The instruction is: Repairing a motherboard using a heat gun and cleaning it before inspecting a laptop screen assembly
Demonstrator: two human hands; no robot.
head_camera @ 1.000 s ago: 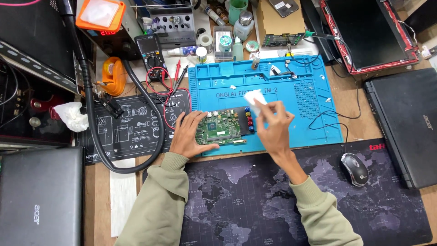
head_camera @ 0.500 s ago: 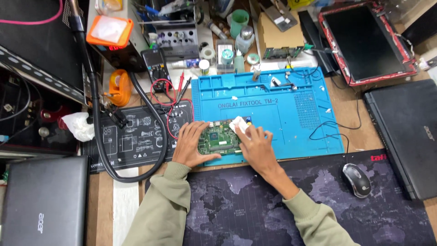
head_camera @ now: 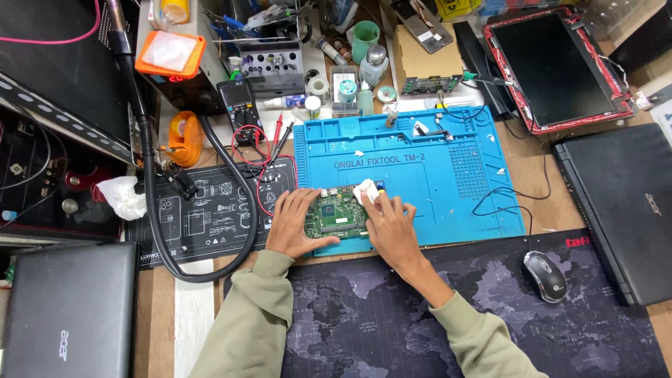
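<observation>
A green circuit board (head_camera: 336, 215) lies on the near left part of the blue silicone work mat (head_camera: 434, 175). My left hand (head_camera: 294, 222) rests flat against the board's left edge, fingers apart, holding it down. My right hand (head_camera: 390, 227) is at the board's right end, fingers closed on a small white wad of tissue (head_camera: 365, 191) that presses on the board's top right corner. Both sleeves are olive green.
A black mat with white diagrams (head_camera: 203, 210) and a thick black hose (head_camera: 231, 175) lie left. A mouse (head_camera: 545, 276) sits on the dark map desk pad (head_camera: 420, 322). Closed laptops (head_camera: 66, 311) (head_camera: 623, 210), a multimeter (head_camera: 238, 105), bottles and tools crowd the back.
My right hand has come down from above the board with the white tissue and now presses it on the board's right end. My left hand stays at the left edge.
</observation>
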